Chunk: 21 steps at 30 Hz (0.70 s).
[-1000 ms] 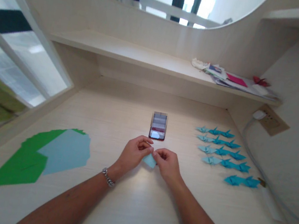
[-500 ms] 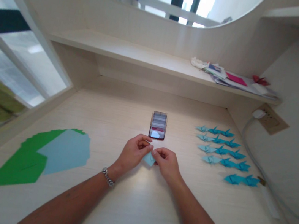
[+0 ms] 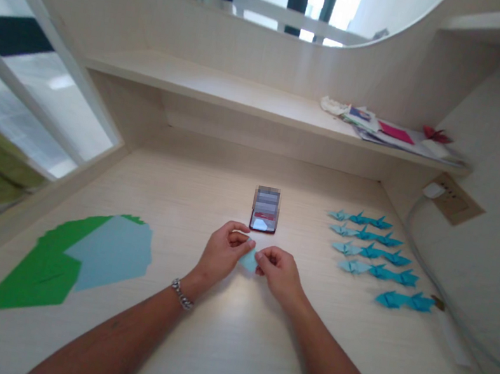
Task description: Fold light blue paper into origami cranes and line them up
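Note:
A small folded piece of light blue paper sits between my two hands just above the pale wooden desk. My left hand, with a metal bracelet at the wrist, pinches its left side with curled fingers. My right hand pinches its right side, fingers closed. A phone lies flat on the desk just beyond my hands.
Sheets of green paper and light blue paper are spread at the left. Several folded blue paper cranes lie in rows at the right. A shelf behind holds papers. A wall socket with a cable is at the right.
Both hands have shifted slightly away from me with the folded paper, which has turned a little between the fingers. Nothing else has moved.

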Motion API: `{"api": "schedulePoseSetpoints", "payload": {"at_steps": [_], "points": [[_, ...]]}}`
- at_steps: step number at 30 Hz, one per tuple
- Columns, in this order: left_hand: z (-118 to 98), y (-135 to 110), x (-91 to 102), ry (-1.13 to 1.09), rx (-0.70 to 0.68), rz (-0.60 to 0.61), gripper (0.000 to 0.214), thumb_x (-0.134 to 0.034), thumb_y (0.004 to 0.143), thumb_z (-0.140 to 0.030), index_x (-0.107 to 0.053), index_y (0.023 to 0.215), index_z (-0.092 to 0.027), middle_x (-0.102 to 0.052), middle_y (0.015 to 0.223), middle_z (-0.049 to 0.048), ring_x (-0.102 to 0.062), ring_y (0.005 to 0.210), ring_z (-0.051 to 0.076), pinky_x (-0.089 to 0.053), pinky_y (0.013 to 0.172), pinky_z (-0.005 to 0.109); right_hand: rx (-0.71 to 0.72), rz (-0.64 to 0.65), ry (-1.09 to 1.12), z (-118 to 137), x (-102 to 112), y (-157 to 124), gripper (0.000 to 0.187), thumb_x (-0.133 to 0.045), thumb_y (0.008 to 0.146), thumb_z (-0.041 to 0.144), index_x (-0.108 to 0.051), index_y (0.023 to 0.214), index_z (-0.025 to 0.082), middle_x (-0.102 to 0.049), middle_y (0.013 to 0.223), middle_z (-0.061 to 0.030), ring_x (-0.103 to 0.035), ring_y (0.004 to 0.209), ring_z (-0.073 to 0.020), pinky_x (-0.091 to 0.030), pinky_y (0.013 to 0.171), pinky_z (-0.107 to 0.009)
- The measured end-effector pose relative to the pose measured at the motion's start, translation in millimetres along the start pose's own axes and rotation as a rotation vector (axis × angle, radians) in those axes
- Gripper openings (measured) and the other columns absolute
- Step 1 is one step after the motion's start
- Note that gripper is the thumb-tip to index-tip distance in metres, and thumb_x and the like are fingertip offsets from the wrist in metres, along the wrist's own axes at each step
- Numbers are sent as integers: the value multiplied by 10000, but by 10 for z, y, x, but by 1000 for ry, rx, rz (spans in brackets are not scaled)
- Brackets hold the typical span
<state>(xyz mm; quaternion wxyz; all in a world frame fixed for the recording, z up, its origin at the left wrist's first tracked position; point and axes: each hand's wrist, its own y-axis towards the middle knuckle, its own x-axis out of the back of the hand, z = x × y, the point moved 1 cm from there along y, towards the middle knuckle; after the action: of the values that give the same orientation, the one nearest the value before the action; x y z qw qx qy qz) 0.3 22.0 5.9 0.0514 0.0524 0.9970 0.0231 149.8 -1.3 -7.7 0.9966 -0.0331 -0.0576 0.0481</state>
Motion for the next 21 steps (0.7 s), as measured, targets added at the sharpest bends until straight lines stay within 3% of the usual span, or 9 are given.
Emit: {"api": "schedulePoseSetpoints", "payload": {"at_steps": [9, 21], "points": [[-3, 22, 17, -6, -21, -81, 330, -723, 662, -250, -521, 908, -164, -656, 695, 8, -620, 627, 129, -480, 588, 228, 7, 14, 7, 8, 17, -2, 236, -594, 779, 371, -602, 690, 152, -620, 609, -24, -553, 540, -119, -430, 544, -235], [6, -6, -24, 10, -35, -64, 307, -716, 671, -252, -525, 898, -171, -646, 691, 1, -618, 635, 129, -475, 584, 225, 21, -15, 85, 14, 17, 10, 223, -615, 765, 360, -605, 687, 152, -583, 548, 1, -527, 505, -114, -409, 516, -228]]}}
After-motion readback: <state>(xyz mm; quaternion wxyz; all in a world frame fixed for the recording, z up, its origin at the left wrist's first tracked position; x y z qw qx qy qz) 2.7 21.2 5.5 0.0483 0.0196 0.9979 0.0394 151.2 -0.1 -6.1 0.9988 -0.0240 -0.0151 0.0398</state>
